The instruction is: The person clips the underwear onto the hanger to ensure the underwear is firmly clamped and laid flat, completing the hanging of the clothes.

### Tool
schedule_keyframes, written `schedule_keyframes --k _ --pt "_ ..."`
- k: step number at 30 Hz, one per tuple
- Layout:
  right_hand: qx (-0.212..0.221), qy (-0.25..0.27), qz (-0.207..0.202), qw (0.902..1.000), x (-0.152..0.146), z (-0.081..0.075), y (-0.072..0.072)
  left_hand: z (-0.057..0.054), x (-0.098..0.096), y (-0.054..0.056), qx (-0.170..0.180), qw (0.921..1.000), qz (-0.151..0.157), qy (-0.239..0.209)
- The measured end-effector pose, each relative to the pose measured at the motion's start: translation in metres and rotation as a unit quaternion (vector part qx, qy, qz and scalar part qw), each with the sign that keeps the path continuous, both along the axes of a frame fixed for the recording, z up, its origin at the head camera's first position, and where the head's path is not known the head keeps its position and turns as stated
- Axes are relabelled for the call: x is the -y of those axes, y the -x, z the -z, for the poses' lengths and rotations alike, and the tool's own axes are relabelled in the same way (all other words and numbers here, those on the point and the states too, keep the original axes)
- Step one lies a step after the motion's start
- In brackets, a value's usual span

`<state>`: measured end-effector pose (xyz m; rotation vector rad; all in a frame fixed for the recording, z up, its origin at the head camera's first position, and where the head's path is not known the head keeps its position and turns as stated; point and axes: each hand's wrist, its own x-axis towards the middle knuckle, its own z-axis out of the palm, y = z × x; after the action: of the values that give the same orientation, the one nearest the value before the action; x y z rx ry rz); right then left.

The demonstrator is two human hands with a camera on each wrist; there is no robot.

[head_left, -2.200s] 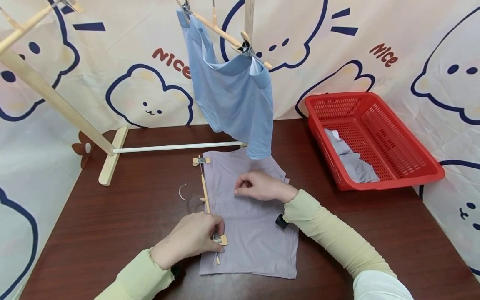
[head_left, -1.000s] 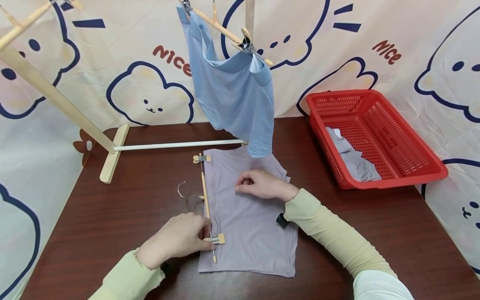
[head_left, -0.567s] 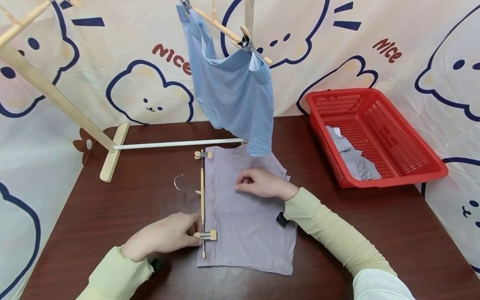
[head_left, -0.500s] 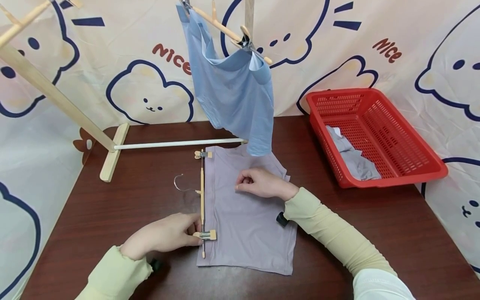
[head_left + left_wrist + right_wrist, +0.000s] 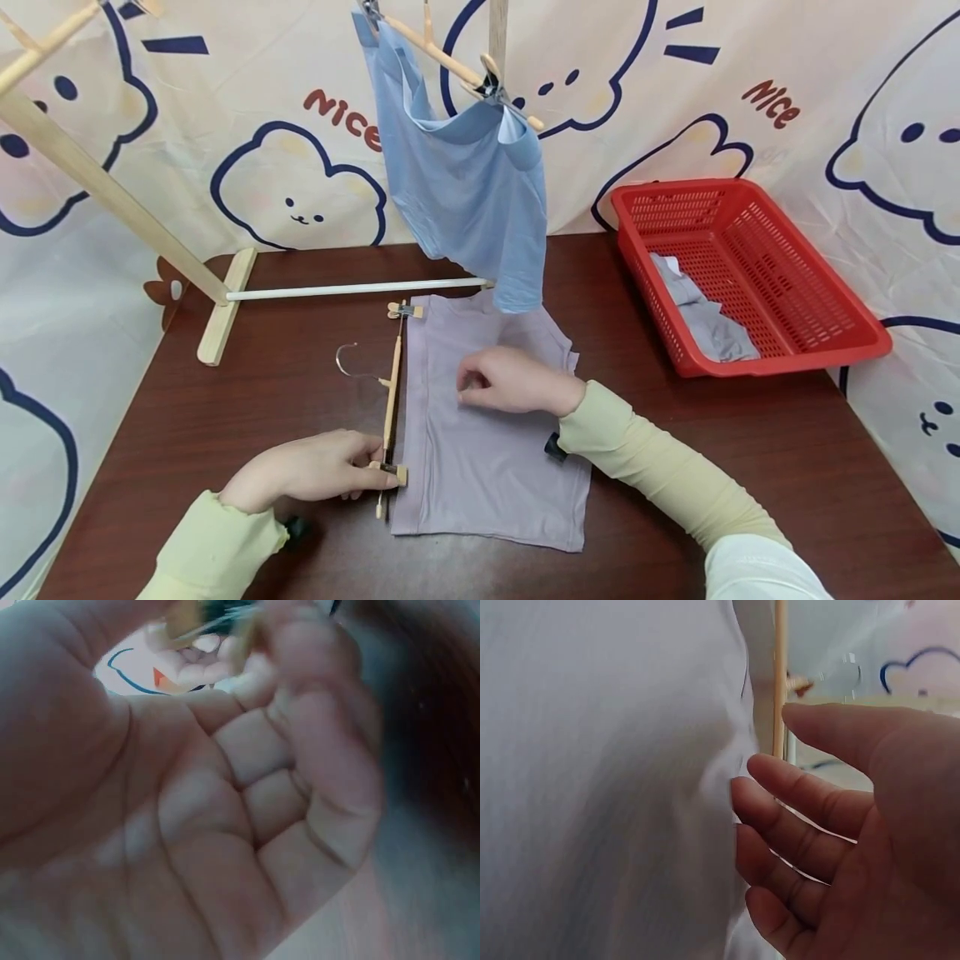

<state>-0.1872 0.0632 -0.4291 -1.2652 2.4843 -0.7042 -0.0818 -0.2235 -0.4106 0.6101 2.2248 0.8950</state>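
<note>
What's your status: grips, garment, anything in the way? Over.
Left grip pinches hanger by near clip. Right grip over lilac garment, holding nothing. Garment spread on table. In head view, hanging blue garment partly hides far edge.

I saw the left hand pinching with thumb and fingers. The right hand held its fingers loosely curved, the right forearm slanting behind it.

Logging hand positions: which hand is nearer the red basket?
Right. The right hand is over the lilac garment, left of the red basket; the left hand is farther left, pinching a hanger clip.
</note>
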Motion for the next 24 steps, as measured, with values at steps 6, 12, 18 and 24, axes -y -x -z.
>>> schedule_keyframes --k 6,12,18,24 --pt "-0.042 -0.021 -0.060 0.9971 0.014 -0.009 -0.016 -0.001 0.002 -0.001 -0.010 0.9999 -0.010 0.008" --pt "-0.022 -0.047 -0.119 0.9915 0.028 -0.016 -0.029 0.000 0.007 -0.001 0.023 0.9994 0.016 -0.019" --pt "-0.003 -0.067 -0.151 0.9863 0.038 -0.015 -0.041 0.000 0.005 -0.002 0.035 0.9990 0.016 -0.023" --pt "-0.016 -0.073 -0.159 0.9845 0.041 -0.010 -0.043 -0.005 0.002 -0.001 0.044 0.9990 0.010 0.000"
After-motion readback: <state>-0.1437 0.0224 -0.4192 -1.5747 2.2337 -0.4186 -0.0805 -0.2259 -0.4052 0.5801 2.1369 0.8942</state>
